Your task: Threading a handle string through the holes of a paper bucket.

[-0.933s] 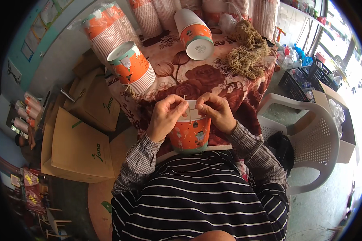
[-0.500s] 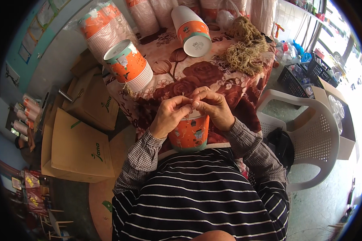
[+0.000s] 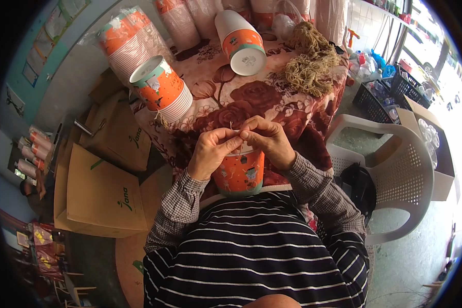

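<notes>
An orange paper bucket with a green band at its lower end stands right in front of my body. Above its rim my left hand and my right hand meet, fingertips pressed together in a pinch. A thin strand of string pokes up from between the fingers; the rest of it is hidden. Farther off on the left stands a stack of the same buckets, with string ends hanging near its lower side. Another stack of buckets lies tipped over at the far middle.
A flowered cloth covers the table. Loose tan twine lies at the far right, near plastic-wrapped bucket stacks. Cardboard boxes stand on the left. A plastic chair and black crates are on the right.
Both hands have shifted very slightly and stay pinched together over the bucket. The whole view has moved a little; nothing has been let go.
</notes>
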